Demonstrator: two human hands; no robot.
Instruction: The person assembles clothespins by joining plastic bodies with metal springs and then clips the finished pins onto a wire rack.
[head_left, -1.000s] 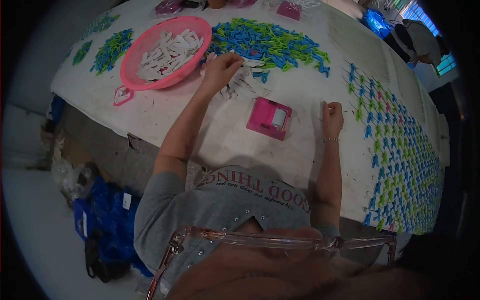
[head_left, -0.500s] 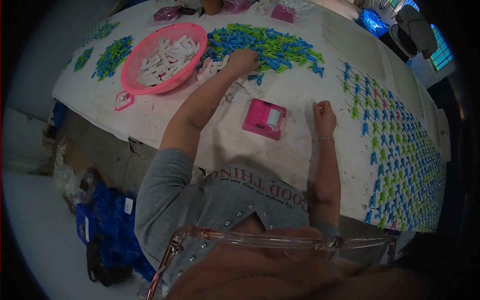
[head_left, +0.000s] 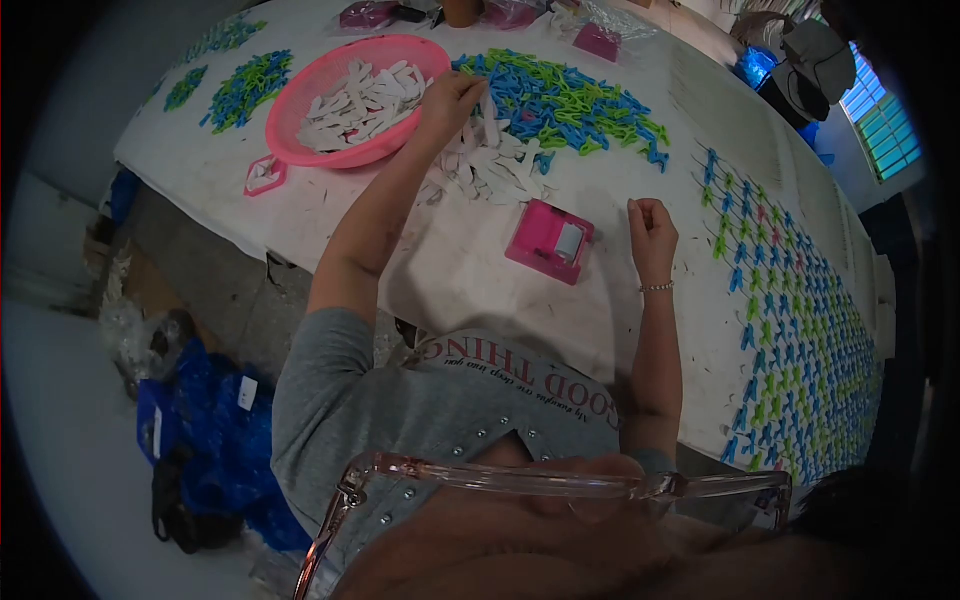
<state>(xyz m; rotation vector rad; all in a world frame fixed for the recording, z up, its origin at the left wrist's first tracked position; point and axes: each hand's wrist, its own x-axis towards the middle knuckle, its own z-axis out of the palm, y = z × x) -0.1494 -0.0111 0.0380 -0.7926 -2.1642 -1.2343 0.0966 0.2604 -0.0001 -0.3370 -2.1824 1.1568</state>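
Observation:
My left hand [head_left: 448, 106] is pinched closed at the right rim of the pink basket [head_left: 283, 145]. A flat white strip [head_left: 490, 115] hangs from its fingertips. Inside the basket lie many similar white strips [head_left: 365, 105]. Below the hand, more loose white strips [head_left: 495, 168] are heaped on the table, beside a pile of blue and green clothespins [head_left: 575, 100]. My right hand [head_left: 653, 238] is closed above the tabletop, and whatever its curled fingers hold is hidden. Left of it sits a pink box-like device [head_left: 535, 235] with a white roller-like part.
Rows of clothespins [head_left: 800, 320] on thin hooks cover the table's right side. Smaller clothespin piles [head_left: 245, 92] lie at the far left. A small pink frame [head_left: 265, 175] is near the basket. Pink packages [head_left: 597, 40] stand at the back, and blue bags [head_left: 215, 425] lie on the floor.
My left hand has moved left and up, from the clothespin pile's edge to the basket rim, uncovering the strip heap. The view has shifted slightly; my right hand stays closed in about the same place.

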